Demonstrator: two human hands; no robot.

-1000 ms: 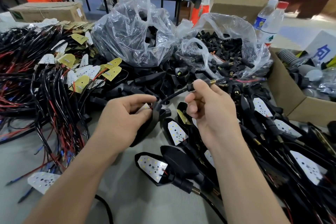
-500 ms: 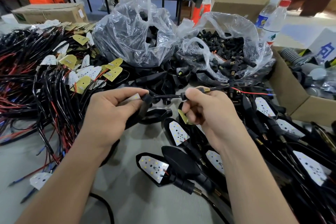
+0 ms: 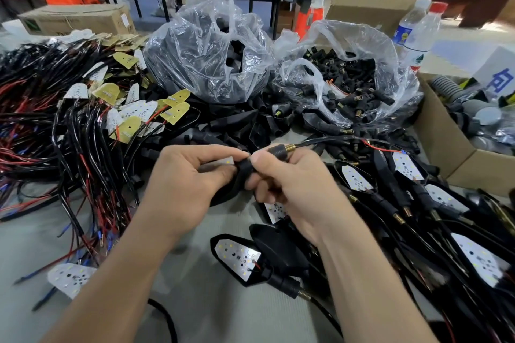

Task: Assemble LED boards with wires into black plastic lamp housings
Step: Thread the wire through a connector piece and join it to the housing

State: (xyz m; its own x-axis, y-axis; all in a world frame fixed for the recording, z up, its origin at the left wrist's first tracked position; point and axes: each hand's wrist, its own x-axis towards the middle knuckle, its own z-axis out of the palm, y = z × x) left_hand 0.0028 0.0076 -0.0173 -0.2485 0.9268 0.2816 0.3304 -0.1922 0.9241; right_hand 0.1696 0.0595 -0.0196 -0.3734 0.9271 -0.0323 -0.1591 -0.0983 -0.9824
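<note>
Over the grey desk (image 3: 223,320), left hand (image 3: 181,186) grips a black plastic housing (image 3: 239,175), right hand (image 3: 292,184) pinches its brass-tipped stem (image 3: 278,150); finished lamps (image 3: 359,178) lie right, many wired LED boards (image 3: 139,111) remain.

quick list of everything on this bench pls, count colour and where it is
wired LED boards: many, white and yellow, left heap
loose LED board: one, white, near left
bag of housings: one, clear, back centre
bag of threaded stems: one, clear, right of it
assembled lamps: many, black with white boards, right side
water bottles: two, clear, back right
cardboard boxes: three, brown, back left, back right, far right
lamp housing: one, black, between both hands
threaded stem: one, black with brass end, in right hand
left hand: one, grips the lamp housing
right hand: one, pinches the threaded stem
</note>
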